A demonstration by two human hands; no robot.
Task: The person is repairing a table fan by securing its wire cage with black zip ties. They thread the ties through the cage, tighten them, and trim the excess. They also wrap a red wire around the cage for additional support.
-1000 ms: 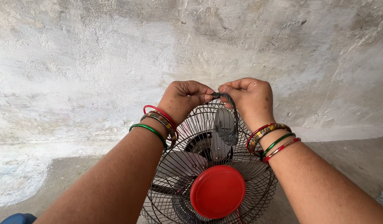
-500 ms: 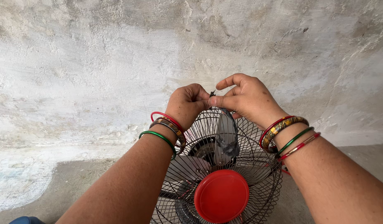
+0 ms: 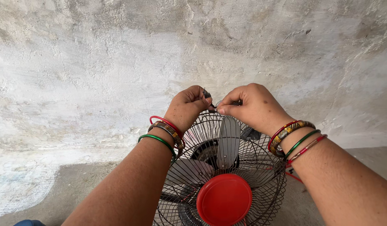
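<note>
Fan (image 3: pixel 227 167) on the floor (image 3: pixel 76 188) before the wall (image 3: pixel 118 62), left hand (image 3: pixel 186 106) and right hand (image 3: pixel 254 109) side by side at its top rim

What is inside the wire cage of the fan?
Inside the wire cage, grey metal blades and a dark motor housing show. The red round cap on the cage front covers the hub.

Red, green, gold bangles (image 3: pixel 165 130) on both wrists

Fan guard (image 3: pixel 260 196) cut off below
</note>
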